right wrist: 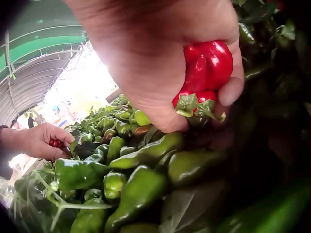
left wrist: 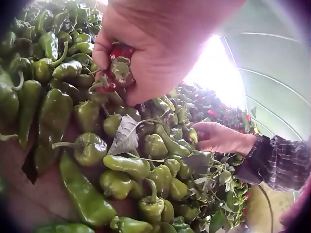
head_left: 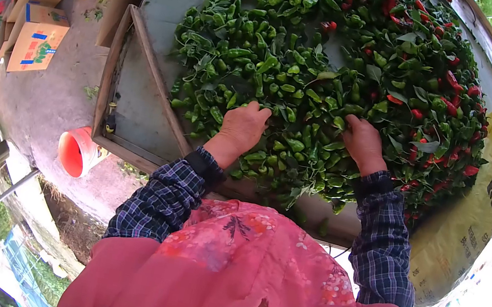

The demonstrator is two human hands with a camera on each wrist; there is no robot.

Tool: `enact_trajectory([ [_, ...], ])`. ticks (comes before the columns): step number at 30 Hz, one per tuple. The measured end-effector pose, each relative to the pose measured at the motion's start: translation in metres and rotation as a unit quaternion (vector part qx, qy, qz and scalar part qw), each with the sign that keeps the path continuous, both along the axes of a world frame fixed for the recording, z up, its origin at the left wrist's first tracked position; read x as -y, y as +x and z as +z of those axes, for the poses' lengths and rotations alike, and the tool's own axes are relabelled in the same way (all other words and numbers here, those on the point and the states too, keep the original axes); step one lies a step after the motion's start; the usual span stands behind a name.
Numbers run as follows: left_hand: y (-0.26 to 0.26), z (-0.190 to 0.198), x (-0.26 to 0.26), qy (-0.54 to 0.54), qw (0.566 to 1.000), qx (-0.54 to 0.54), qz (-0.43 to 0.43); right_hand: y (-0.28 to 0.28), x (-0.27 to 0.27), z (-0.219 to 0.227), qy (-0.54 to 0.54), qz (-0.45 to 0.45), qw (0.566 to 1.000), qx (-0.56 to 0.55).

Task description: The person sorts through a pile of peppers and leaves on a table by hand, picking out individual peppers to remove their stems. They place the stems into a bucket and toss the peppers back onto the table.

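A broad heap of green peppers (head_left: 291,142), with red ones (head_left: 451,107) and leaves mixed in on the right, covers the table. Near the front of the heap, the left hand (head_left: 242,128) curls its fingers round red peppers (left wrist: 120,68), seen in the left wrist view. The right hand (head_left: 364,145) is further right over the green peppers; its fingers and thumb grip glossy red peppers (right wrist: 209,68) with green stems in the right wrist view. Green peppers lie just below both hands. The palms' inner sides are partly hidden.
A wooden frame edge (head_left: 160,82) runs along the table's left. Cardboard boxes (head_left: 38,41) and a red bucket (head_left: 76,151) stand on the ground at left. A yellow sack (head_left: 467,225) lies against the table's right side.
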State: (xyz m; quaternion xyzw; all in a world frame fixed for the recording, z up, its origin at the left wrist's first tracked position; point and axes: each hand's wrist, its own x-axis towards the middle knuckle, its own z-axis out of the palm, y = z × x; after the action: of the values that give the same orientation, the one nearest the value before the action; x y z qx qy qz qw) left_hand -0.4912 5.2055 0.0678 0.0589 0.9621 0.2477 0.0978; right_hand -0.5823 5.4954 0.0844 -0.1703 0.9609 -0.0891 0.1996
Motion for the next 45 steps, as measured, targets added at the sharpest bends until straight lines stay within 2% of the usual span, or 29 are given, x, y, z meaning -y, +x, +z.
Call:
enact_trajectory([
  [3, 0.000, -0.012, -0.002, -0.011, 1.000, -0.014, 0.003, 0.004, -0.013, 0.005, -0.066, 0.017, 0.998, -0.013],
  [4, -0.002, -0.011, -0.003, -0.008, 1.000, -0.019, 0.003, 0.005, -0.016, 0.015, -0.160, -0.117, 0.973, 0.115],
  [5, -0.002, -0.009, -0.004, 0.000, 1.000, -0.015, 0.017, 0.008, -0.020, 0.026, -0.248, -0.247, 0.906, 0.238],
  [6, 0.000, -0.007, -0.006, 0.008, 0.999, -0.009, 0.030, 0.012, -0.024, 0.035, -0.245, -0.250, 0.907, 0.233],
  [8, 0.003, -0.006, -0.009, 0.024, 0.999, 0.002, 0.041, 0.019, -0.027, 0.050, -0.425, -0.401, 0.733, 0.348],
  [9, 0.003, -0.006, -0.011, 0.035, 0.998, 0.017, 0.054, 0.023, -0.029, 0.056, -0.426, -0.400, 0.735, 0.344],
  [11, 0.005, -0.005, -0.017, 0.068, 0.995, 0.026, 0.073, 0.032, -0.031, 0.063, -0.554, -0.438, 0.604, 0.370],
  [12, 0.006, -0.005, -0.021, 0.100, 0.990, 0.039, 0.092, 0.036, -0.037, 0.057, -0.592, -0.407, 0.579, 0.385],
  [13, 0.005, -0.005, -0.024, 0.099, 0.990, 0.038, 0.092, 0.041, -0.036, 0.060, -0.593, -0.406, 0.579, 0.385],
  [15, -0.001, -0.008, -0.028, 0.082, 0.984, 0.057, 0.145, 0.047, -0.029, 0.067, -0.638, -0.405, 0.517, 0.402],
  [16, -0.004, -0.007, -0.027, 0.082, 0.984, 0.056, 0.145, 0.049, -0.026, 0.067, -0.638, -0.404, 0.517, 0.402],
  [18, -0.006, -0.003, -0.022, 0.117, 0.982, 0.036, 0.146, 0.050, -0.022, 0.064, -0.614, -0.353, 0.577, 0.407],
  [19, -0.004, -0.002, -0.017, 0.114, 0.981, 0.037, 0.151, 0.051, -0.020, 0.062, -0.613, -0.350, 0.576, 0.412],
  [20, -0.002, 0.000, -0.010, 0.337, 0.905, 0.143, 0.215, 0.051, -0.017, 0.059, -0.566, -0.351, 0.637, 0.389],
  [21, 0.000, 0.003, -0.002, 0.538, 0.765, 0.235, 0.264, 0.051, -0.014, 0.057, -0.516, -0.348, 0.694, 0.362],
  [22, 0.000, 0.032, 0.005, 0.554, 0.733, 0.276, 0.282, 0.050, -0.011, 0.067, -0.558, -0.339, 0.646, 0.395],
  [23, 0.003, 0.042, 0.008, 0.555, 0.732, 0.274, 0.285, 0.048, -0.007, 0.071, -0.557, -0.336, 0.647, 0.397],
  [25, 0.009, 0.051, 0.011, 0.636, 0.664, 0.293, 0.263, 0.051, 0.006, 0.075, -0.595, -0.317, 0.618, 0.405],
  [26, 0.013, 0.051, 0.012, 0.678, 0.645, 0.275, 0.219, 0.051, 0.012, 0.074, -0.589, -0.307, 0.621, 0.417],
  [29, 0.020, 0.071, 0.008, 0.665, 0.648, 0.305, 0.209, 0.050, 0.026, 0.068, -0.552, -0.297, 0.657, 0.418],
  [31, 0.026, 0.080, 0.004, 0.668, 0.647, 0.301, 0.210, 0.051, 0.039, 0.068, -0.557, -0.275, 0.656, 0.429],
  [33, 0.031, 0.083, -0.002, 0.617, 0.700, 0.318, 0.168, 0.055, 0.059, 0.076, -0.524, -0.279, 0.695, 0.406],
  [34, 0.034, 0.080, -0.007, 0.599, 0.714, 0.320, 0.170, 0.056, 0.064, 0.077, -0.520, -0.244, 0.700, 0.425],
  [37, 0.039, 0.075, -0.018, 0.557, 0.745, 0.315, 0.190, 0.066, 0.076, 0.069, -0.507, -0.177, 0.726, 0.430],
  [39, 0.047, 0.066, -0.023, 0.550, 0.746, 0.313, 0.208, 0.075, 0.083, 0.069, -0.524, -0.169, 0.718, 0.425],
  [41, 0.055, 0.059, -0.025, 0.508, 0.829, 0.166, 0.168, 0.080, 0.088, 0.073, -0.538, -0.204, 0.705, 0.414],
  [42, 0.059, 0.055, -0.026, 0.509, 0.827, 0.168, 0.170, 0.083, 0.089, 0.077, -0.536, -0.205, 0.706, 0.416],
  [44, 0.062, 0.065, -0.026, 0.693, 0.652, 0.247, 0.183, 0.091, 0.092, 0.084, -0.592, -0.308, 0.591, 0.454],
  [45, 0.063, 0.072, -0.027, 0.694, 0.650, 0.249, 0.185, 0.095, 0.093, 0.083, -0.589, -0.310, 0.591, 0.455],
])
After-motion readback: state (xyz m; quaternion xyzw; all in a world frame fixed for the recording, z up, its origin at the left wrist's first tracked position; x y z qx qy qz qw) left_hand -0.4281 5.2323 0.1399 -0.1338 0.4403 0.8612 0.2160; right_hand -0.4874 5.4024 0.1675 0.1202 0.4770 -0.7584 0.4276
